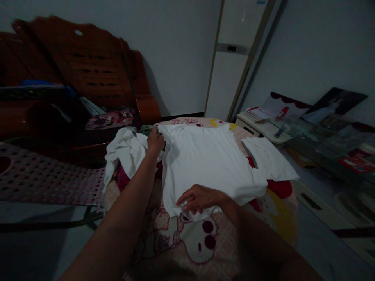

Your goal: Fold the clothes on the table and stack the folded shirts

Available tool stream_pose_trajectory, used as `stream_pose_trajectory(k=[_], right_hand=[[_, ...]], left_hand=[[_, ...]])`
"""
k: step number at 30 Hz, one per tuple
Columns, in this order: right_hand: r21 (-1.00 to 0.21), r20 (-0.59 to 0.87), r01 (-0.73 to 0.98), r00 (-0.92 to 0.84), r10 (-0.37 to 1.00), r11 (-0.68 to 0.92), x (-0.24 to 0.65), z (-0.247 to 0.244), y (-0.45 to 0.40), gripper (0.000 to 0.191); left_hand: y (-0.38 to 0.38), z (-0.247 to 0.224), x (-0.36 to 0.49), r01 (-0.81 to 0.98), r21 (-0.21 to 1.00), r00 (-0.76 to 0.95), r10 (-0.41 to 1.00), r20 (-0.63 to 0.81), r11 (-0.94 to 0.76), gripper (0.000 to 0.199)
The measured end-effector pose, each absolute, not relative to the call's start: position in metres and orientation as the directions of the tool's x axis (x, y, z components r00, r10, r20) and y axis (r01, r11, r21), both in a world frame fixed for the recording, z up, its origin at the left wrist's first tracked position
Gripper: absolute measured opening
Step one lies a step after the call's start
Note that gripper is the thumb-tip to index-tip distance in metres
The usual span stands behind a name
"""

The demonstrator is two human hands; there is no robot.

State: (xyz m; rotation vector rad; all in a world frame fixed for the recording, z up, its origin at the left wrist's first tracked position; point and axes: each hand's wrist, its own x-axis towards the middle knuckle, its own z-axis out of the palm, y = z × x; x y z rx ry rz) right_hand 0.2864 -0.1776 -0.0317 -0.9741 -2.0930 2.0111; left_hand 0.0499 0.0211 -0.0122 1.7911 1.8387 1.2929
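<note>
A white shirt (205, 160) lies spread out across a round table. At its far left corner my left hand (155, 142) is closed, with the cloth's edge at its fingers; the fingertips are partly hidden. My right hand (200, 198) rests over the shirt's near left part, index finger stretched out and the others loosely bent, apart from one another. Left of my left hand sits a crumpled heap of white clothes (127, 150), with darker cloth beneath. To the right of the shirt lies a folded white garment (269, 158).
A patterned tablecloth (193, 242) with cartoon figures covers the table. Behind at left stands a carved wooden chair (96, 74), and nearer a woven pink chair (52, 175). A glass-topped table (331, 144) with papers stands right. A tall white cabinet-like unit (228, 74) stands against the wall.
</note>
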Motion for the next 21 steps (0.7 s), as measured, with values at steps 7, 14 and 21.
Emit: stream_pose_trajectory(k=[7,14,21], right_hand=[[-0.878,0.054,0.318,-0.677,0.734,0.357,0.263,-0.024,-0.194,0.029],[-0.177,0.142,0.429,-0.879,0.455,0.886,0.223,-0.023,-0.226,0.024],[-0.083,0.073,0.626,-0.772,0.631,0.776,0.219,-0.030,-0.226,0.013]], left_hand=[[-0.034,-0.002,0.044,0.686,0.725,-0.069,0.987,0.144,-0.057,0.025],[-0.037,-0.016,0.034,0.666,0.744,-0.035,0.994,0.106,-0.056,0.028],[-0.043,-0.007,0.043,0.935,0.356,-0.080,0.968,0.236,-0.010,0.029]])
